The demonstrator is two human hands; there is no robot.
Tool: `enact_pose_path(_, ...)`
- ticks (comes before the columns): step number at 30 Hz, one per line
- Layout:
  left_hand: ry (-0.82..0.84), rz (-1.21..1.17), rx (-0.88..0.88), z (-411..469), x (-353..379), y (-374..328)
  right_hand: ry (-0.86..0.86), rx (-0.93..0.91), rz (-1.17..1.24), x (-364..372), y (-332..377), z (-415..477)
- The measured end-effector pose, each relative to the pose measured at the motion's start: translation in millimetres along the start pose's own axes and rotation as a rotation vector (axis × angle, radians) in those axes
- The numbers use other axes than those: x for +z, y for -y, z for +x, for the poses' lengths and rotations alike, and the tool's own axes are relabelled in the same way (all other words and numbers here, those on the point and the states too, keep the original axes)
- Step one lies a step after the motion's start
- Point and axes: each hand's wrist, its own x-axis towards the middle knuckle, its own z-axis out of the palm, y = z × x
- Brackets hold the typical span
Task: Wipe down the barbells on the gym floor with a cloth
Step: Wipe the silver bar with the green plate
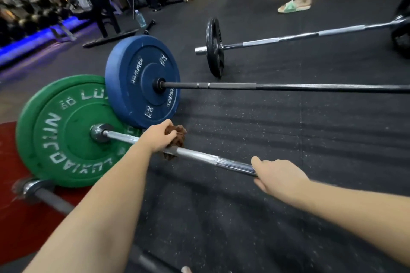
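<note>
A silver barbell [199, 155] with a green plate [55, 139] lies on the dark floor in front of me. My left hand [159, 137] grips a brown cloth [177, 137] wrapped around its shaft near the plate. My right hand [277, 175] holds the same shaft further right, fingers curled round it. Behind it lies a black barbell [288, 87] with a blue plate [142, 82]. A third, chrome barbell [299, 36] with a thin black plate [214, 47] rests at the back.
Another bar end [37, 190] lies on a red mat [13, 217] at the lower left. A water bottle [140, 18] and rack feet [108, 37] stand at the back left. A person's sandalled feet [295, 5] stand at the top right.
</note>
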Motion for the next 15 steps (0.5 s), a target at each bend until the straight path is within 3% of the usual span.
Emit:
enact_pose_path(4,-0.008,0.156,0.006,-5.0,29.7,-20.7,0.009,-0.005,0.032,0.4,-2.9,0.8)
enact_pose_path(9,-0.049,-0.157,0.044,-28.4,45.1,-58.6,0.023,-0.011,0.026,-1.5,-3.6,-0.1)
enact_pose_path(15,-0.037,-0.177,0.206,-44.4,60.0,-84.6,0.061,0.021,0.046,-3.1,-2.6,4.5)
